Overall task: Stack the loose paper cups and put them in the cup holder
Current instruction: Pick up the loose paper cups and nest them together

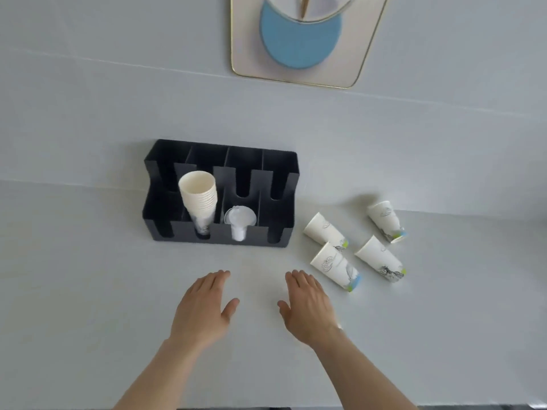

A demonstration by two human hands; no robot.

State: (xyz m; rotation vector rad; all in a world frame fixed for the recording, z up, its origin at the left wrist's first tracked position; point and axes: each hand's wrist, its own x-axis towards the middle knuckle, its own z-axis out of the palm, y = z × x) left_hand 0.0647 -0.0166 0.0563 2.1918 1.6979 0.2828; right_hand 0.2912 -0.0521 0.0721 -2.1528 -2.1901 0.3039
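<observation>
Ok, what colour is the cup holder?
Black, seen clearly in the head view.

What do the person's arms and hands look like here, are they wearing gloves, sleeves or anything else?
Both hands are bare: no gloves on the left hand or the right hand, and no rings that I can make out. Both forearms are uncovered down to the picture's bottom edge, so no sleeves show. There is a small pale glint at the right wrist; whether anything is worn there I cannot tell.

Light was bright, even, diffuse; soft short shadows sat beside the cup holder (220,193) and loose cups (325,230). No glare. Slight overall softness, wide-angle bending toward the edges, tray (364,54) at top stretched.
</observation>
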